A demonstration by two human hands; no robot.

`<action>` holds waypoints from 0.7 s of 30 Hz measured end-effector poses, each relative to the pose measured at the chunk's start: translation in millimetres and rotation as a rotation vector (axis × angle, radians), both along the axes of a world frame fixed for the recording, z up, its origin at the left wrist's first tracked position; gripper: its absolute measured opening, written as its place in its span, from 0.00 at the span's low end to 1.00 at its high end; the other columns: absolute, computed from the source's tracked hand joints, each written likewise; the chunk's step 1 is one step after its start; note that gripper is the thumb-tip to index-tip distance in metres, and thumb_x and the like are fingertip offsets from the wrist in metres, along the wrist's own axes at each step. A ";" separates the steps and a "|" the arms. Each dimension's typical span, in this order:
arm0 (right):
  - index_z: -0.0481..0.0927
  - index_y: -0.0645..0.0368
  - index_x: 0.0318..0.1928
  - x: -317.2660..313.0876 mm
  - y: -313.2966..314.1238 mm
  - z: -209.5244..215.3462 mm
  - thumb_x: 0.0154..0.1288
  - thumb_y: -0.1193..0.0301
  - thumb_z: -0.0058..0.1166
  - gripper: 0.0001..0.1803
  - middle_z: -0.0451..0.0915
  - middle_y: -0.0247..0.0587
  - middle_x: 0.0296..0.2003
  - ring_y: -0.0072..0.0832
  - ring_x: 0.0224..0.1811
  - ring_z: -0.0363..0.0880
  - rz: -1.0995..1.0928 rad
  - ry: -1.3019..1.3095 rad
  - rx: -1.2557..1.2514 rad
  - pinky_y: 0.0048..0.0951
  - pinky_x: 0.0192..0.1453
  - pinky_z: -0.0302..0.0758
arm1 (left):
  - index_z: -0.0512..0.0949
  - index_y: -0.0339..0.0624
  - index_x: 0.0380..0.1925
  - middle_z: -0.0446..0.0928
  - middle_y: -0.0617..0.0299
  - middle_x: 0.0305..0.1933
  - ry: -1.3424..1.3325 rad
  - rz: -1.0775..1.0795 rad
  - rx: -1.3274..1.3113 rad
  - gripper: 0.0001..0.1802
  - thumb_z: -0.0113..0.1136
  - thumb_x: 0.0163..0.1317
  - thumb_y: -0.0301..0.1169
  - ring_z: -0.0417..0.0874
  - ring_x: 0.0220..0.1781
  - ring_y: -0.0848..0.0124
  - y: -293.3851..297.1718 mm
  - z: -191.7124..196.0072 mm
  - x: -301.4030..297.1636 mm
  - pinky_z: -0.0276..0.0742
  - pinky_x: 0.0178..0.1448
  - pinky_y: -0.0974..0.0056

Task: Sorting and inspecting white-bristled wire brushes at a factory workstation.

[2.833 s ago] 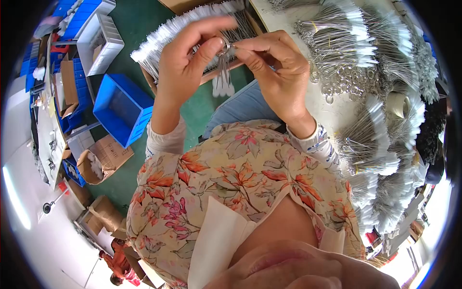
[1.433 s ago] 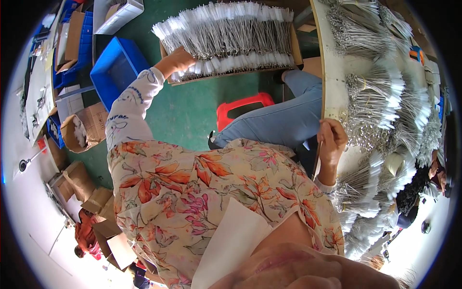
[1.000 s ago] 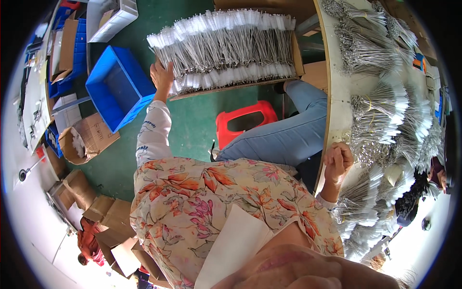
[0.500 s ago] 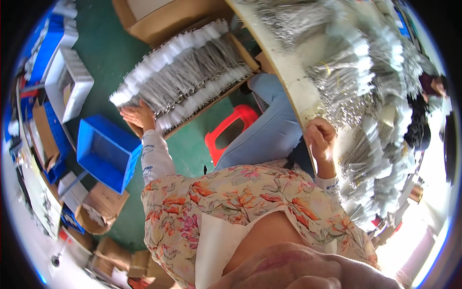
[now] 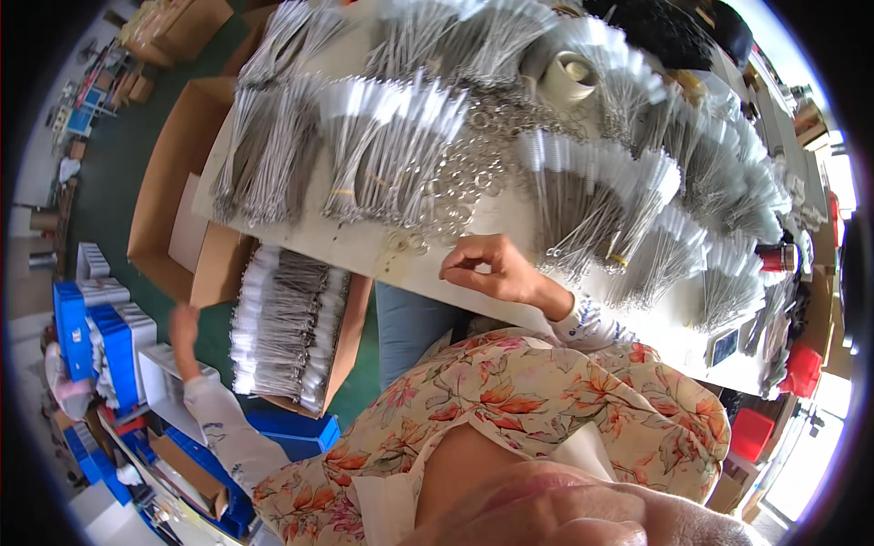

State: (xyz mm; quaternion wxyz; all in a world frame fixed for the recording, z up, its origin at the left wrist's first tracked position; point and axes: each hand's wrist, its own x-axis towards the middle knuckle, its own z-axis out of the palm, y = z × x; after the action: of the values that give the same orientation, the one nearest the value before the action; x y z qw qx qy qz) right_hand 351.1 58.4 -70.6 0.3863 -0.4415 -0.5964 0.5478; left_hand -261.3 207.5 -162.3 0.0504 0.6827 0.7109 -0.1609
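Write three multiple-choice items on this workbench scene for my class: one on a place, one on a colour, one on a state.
1. Where is the right hand?
A. on the white table edge
B. inside the cardboard box
C. on the blue bins

2. What colour are the bins at the left?
A. red
B. blue
C. yellow

3. How is the left hand placed?
A. gripping a tape roll
B. flat on the table
C. stretched out left of the wire-filled box

Answers: 1 A, its fingers pinch by the loose metal rings. 2 B, plainly blue. 3 C, blurred, holding nothing visible.
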 end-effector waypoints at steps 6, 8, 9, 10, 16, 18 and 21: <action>0.80 0.64 0.33 96.7 -14.6 69.4 0.53 0.80 0.56 0.05 0.79 0.40 0.27 0.26 0.29 0.77 -0.199 -0.236 0.381 0.25 0.32 0.72 | 0.74 0.36 0.45 0.78 0.57 0.44 -0.870 -0.524 0.354 0.18 0.53 0.62 0.38 0.77 0.46 0.72 150.0 191.8 323.9 0.69 0.51 0.70; 0.80 0.64 0.33 128.2 -22.6 95.1 0.53 0.81 0.56 0.06 0.79 0.39 0.27 0.23 0.28 0.76 -0.316 -0.355 0.349 0.24 0.31 0.72 | 0.76 0.38 0.42 0.80 0.58 0.37 -0.932 -0.662 0.240 0.16 0.55 0.60 0.38 0.79 0.40 0.72 187.0 189.6 410.7 0.71 0.45 0.70; 0.80 0.64 0.34 146.5 -26.7 102.3 0.54 0.80 0.55 0.05 0.78 0.39 0.27 0.22 0.27 0.76 -0.377 -0.379 0.348 0.23 0.31 0.72 | 0.76 0.39 0.42 0.80 0.58 0.37 -0.917 -0.679 0.195 0.16 0.56 0.59 0.38 0.80 0.40 0.71 201.4 180.1 455.7 0.72 0.44 0.69; 0.80 0.65 0.34 164.9 -29.1 108.8 0.55 0.80 0.55 0.05 0.78 0.39 0.26 0.21 0.26 0.75 -0.444 -0.408 0.345 0.22 0.30 0.72 | 0.77 0.40 0.42 0.80 0.57 0.38 -0.907 -0.703 0.147 0.16 0.57 0.58 0.38 0.80 0.40 0.70 214.3 165.4 495.1 0.72 0.43 0.68; 0.81 0.60 0.35 279.2 14.5 120.5 0.59 0.71 0.54 0.07 0.80 0.38 0.27 0.21 0.28 0.79 -0.614 -0.861 0.357 0.23 0.34 0.76 | 0.75 0.43 0.30 0.79 0.53 0.34 -0.436 -0.727 0.388 0.09 0.57 0.54 0.36 0.78 0.39 0.53 232.4 102.4 588.7 0.73 0.42 0.55; 0.81 0.58 0.37 314.4 42.4 113.1 0.60 0.66 0.53 0.10 0.81 0.40 0.27 0.24 0.28 0.80 -0.625 -1.022 0.319 0.25 0.35 0.77 | 0.74 0.44 0.30 0.78 0.53 0.33 -0.446 -0.727 0.410 0.08 0.56 0.54 0.35 0.78 0.39 0.53 239.6 92.0 589.1 0.73 0.42 0.54; 0.81 0.58 0.37 346.8 93.6 95.6 0.57 0.63 0.55 0.13 0.80 0.38 0.24 0.25 0.25 0.78 -0.613 -0.888 0.135 0.26 0.31 0.76 | 0.73 0.44 0.29 0.78 0.53 0.33 -0.404 -0.706 0.450 0.07 0.55 0.54 0.35 0.78 0.39 0.53 234.8 91.3 592.4 0.73 0.41 0.52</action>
State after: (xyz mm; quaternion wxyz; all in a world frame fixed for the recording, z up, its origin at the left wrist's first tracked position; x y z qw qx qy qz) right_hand 697.9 152.1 25.1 0.2666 -0.7585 -0.5800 0.1313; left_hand 331.2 442.3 -70.9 -0.0193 0.8946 0.4283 0.1262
